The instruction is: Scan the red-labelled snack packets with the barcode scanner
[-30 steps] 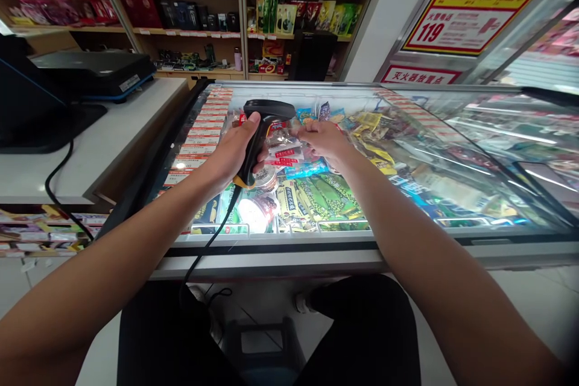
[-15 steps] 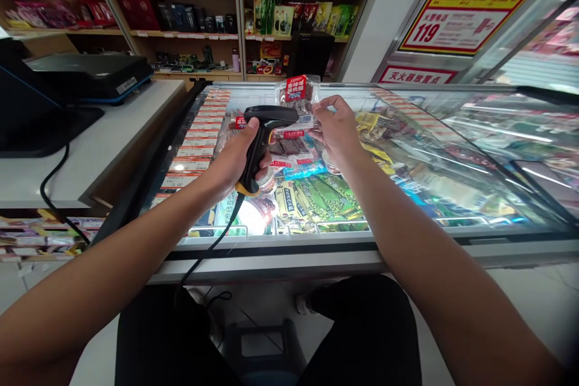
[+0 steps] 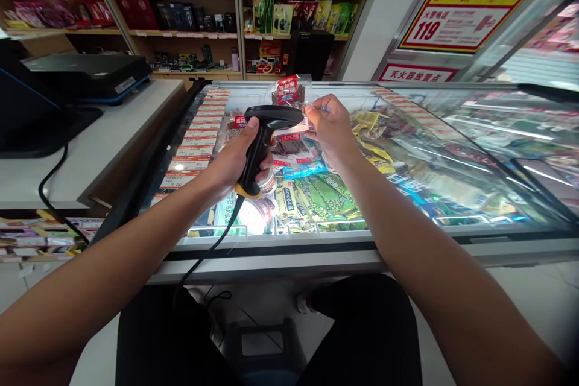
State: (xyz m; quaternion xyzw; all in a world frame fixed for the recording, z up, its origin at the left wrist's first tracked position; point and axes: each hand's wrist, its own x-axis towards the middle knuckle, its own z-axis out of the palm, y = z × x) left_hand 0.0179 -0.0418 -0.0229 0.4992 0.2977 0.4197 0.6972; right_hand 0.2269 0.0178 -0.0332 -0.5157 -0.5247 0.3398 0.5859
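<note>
My left hand (image 3: 239,157) is wrapped around the handle of a black and yellow barcode scanner (image 3: 260,157), its head pointing right. A dark cable (image 3: 212,247) trails from the handle's bottom toward my lap. Between thumb and fingers, my right hand (image 3: 332,129) pinches the right edge of a clear snack packet (image 3: 289,91) with a red label and dark brown pieces inside. The scanner's head covers the packet's lower part. More packets of the same look (image 3: 292,145) lie beneath, on the glass top of a chest freezer (image 3: 335,247).
Green ice-cream packs (image 3: 323,199) show through the freezer's glass, with orange-and-white price tags (image 3: 192,151) along its left side. At left stands a white counter (image 3: 90,175) with a black device. Stocked shelves (image 3: 181,33) line the back. A stool (image 3: 262,344) is below.
The packet has tilted and shifted slightly left in my right hand, which moved a little left too. My left hand still grips the scanner, whose head turned slightly.
</note>
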